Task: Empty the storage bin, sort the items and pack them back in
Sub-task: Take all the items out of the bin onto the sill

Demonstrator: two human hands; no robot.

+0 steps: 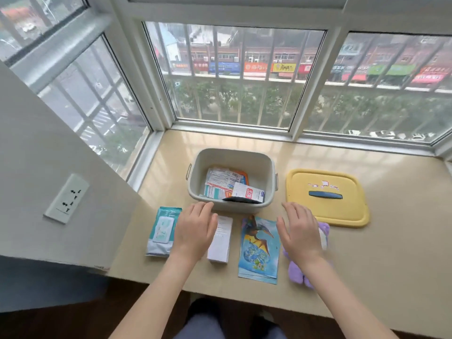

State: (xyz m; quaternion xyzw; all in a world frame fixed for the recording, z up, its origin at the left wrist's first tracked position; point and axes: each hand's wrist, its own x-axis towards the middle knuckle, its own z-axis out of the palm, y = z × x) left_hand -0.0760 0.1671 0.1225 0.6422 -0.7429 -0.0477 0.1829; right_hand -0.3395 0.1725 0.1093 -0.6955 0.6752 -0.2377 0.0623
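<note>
— While the storage bin [234, 159] stands open at the middle of the surface [371, 265], where are the two hands?

— Both are at its 6 o'clock side, palms down. The left hand [194, 232] is over the gap between a teal wipes pack [162, 231] and a white carton [221, 243]. Its fingers [201, 211] are straight and close together, the tips just short of the bin's near wall. They grasp nothing.

— And the right hand?

— The right hand [300, 233] is over a purple plush thing [299, 274], at the bin's 5 o'clock. Its fingers [293, 212] are stretched out and slightly spread, released, curled round nothing. Whether either palm touches what lies under it, I cannot tell.

— What is in the bin?

— Flat printed packets [225, 182] are piled on its floor, with a dark flat piece [241, 199] against the near wall.

— And outside it?

— A row along the near side: the wipes pack at 7 o'clock, the carton at 6. Between the two hands lies a blue packet [259, 253] printed with a flying reptile. Then comes the plush thing, partly hidden by the right wrist. The yellow lid [342, 212] lies flat at the bin's 3 o'clock, dark handle up, its near left corner close to the right hand.

— Anything else?

— A wall socket [66, 198] is at 9 o'clock and a barred window [234, 77] at 12.
</note>
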